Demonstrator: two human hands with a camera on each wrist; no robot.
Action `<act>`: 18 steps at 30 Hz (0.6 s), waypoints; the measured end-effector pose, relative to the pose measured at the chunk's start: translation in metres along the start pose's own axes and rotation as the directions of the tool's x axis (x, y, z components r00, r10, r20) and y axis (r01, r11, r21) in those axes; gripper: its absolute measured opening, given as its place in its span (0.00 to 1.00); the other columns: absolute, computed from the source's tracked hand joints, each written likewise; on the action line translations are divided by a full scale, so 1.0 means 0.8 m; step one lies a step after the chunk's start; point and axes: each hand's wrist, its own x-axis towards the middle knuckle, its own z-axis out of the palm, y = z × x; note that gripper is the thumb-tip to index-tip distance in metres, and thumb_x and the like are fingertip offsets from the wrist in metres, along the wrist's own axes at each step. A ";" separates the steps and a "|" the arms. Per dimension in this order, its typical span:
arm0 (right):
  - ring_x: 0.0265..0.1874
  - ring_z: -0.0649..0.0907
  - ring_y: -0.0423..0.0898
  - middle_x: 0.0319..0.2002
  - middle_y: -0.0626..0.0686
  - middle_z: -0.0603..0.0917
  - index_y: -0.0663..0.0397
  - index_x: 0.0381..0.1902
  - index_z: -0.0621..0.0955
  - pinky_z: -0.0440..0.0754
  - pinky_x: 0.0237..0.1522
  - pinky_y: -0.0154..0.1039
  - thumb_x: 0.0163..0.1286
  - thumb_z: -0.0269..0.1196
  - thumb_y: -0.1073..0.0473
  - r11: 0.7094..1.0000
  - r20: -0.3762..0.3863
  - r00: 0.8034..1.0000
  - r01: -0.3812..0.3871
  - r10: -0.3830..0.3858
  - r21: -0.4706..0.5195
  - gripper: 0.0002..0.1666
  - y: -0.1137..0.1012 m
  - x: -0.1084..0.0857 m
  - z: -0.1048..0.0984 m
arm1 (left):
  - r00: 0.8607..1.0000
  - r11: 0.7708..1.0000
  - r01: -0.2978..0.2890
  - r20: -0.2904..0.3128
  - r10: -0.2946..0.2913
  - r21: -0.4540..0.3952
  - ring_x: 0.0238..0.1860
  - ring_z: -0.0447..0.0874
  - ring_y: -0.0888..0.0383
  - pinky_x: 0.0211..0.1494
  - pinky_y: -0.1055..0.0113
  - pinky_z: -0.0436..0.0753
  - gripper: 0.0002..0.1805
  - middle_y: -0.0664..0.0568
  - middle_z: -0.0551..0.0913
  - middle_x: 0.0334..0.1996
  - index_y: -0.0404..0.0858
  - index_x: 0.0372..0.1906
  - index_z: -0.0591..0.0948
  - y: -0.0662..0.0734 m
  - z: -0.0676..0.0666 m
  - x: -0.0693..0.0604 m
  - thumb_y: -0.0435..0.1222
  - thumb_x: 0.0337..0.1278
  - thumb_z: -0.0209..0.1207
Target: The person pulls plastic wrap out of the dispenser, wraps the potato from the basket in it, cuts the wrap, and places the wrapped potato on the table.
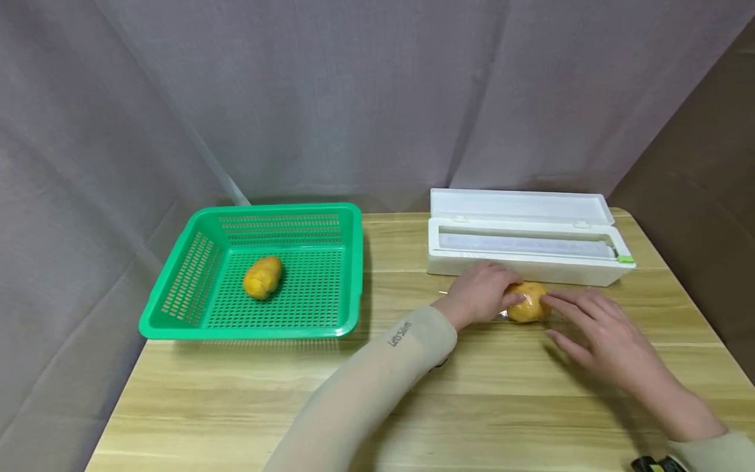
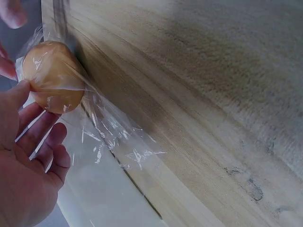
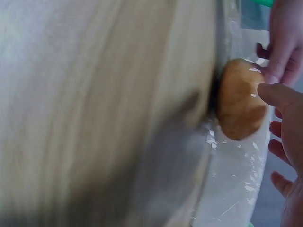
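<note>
A yellow potato (image 1: 527, 302) lies on the table in front of the white film box, with clear cling film (image 2: 116, 132) over it and spreading to its sides. My left hand (image 1: 485, 293) holds its left side, the thumb on the near face and the fingers behind. From the right, my right hand (image 1: 607, 334) reaches it with loosely extended fingers; the fingertips touch or nearly touch the wrapped side, and the thumb stands apart. In the right wrist view the potato (image 3: 241, 101) sits between both hands, some of it hidden by fingers.
The white cling film box (image 1: 525, 270) stands at the back right, lid (image 1: 519, 204) raised, film roll (image 1: 525, 245) inside. A green basket (image 1: 250, 333) on the left holds another yellow potato (image 1: 263, 277). Grey curtain (image 1: 354, 98) hangs behind the wooden table (image 1: 472, 419).
</note>
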 end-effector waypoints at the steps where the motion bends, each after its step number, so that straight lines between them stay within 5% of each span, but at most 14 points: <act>1: 0.55 0.80 0.63 0.57 0.60 0.85 0.61 0.61 0.85 0.51 0.81 0.34 0.83 0.47 0.27 1.000 0.004 1.000 0.003 -0.003 0.004 0.44 0.000 -0.001 0.005 | 1.000 1.000 -0.003 0.002 0.003 0.004 0.74 0.72 0.65 0.78 0.75 0.61 0.25 0.66 0.81 0.69 0.53 0.73 0.80 -0.001 0.000 0.000 0.57 0.83 0.50; 7: 0.60 0.78 0.66 0.64 0.63 0.82 0.61 0.69 0.81 0.50 0.84 0.43 0.81 0.48 0.26 0.998 0.020 0.999 -0.051 0.050 0.034 0.47 0.004 -0.009 0.025 | 1.000 1.000 0.004 0.016 -0.004 -0.011 0.74 0.72 0.65 0.77 0.75 0.61 0.26 0.67 0.80 0.69 0.53 0.74 0.79 -0.002 -0.001 0.000 0.57 0.83 0.49; 18: 0.60 0.78 0.64 0.64 0.62 0.80 0.62 0.67 0.79 0.48 0.76 0.25 0.79 0.48 0.24 0.987 0.042 0.989 -0.141 0.138 0.071 0.49 0.012 -0.008 0.037 | 0.998 0.999 -0.038 -0.040 0.038 0.000 0.72 0.75 0.63 0.77 0.73 0.64 0.25 0.63 0.81 0.69 0.50 0.73 0.79 -0.004 0.006 0.002 0.55 0.84 0.50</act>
